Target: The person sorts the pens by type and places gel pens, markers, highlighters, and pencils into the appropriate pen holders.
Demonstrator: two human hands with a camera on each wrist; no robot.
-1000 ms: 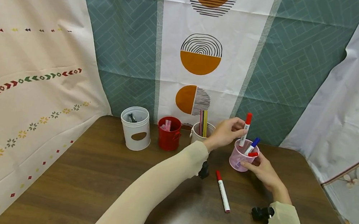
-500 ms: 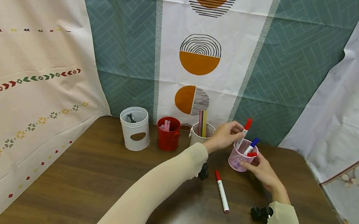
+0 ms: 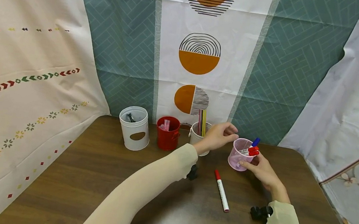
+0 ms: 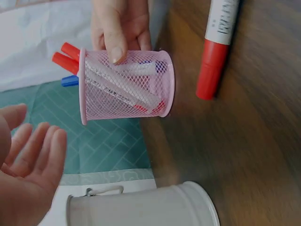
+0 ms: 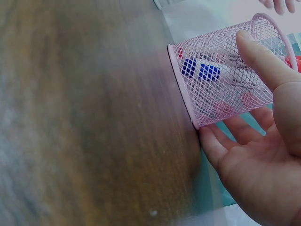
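On the right side of the table, my right hand [image 3: 265,174] grips a pink mesh pen cup [image 3: 236,159], thumb on the near side and fingers behind it. Two red-capped markers [image 3: 253,150] and a blue-capped marker [image 3: 256,142] lean inside toward the right rim; their lower ends show through the mesh in both wrist views. My left hand [image 3: 217,136] hovers left of the cup's rim, holding nothing, its fingers loosely bent and apart from the cup [image 4: 127,89]. One more red-capped marker [image 3: 222,191] lies on the tabletop in front of the cup.
Along the back stand a white bucket [image 3: 135,136] with small dark items, a red bucket [image 3: 167,139] with pinkish pieces, and a cream bucket [image 3: 194,138] holding striped sticks, partly behind my left hand. Patterned cloth [image 3: 130,49] hangs behind the wooden table [image 3: 94,190].
My left hand lowered a red-capped marker into the pink cup, let it go and drew back left. That marker now leans right beside the other red one. The right hand stayed on the cup.
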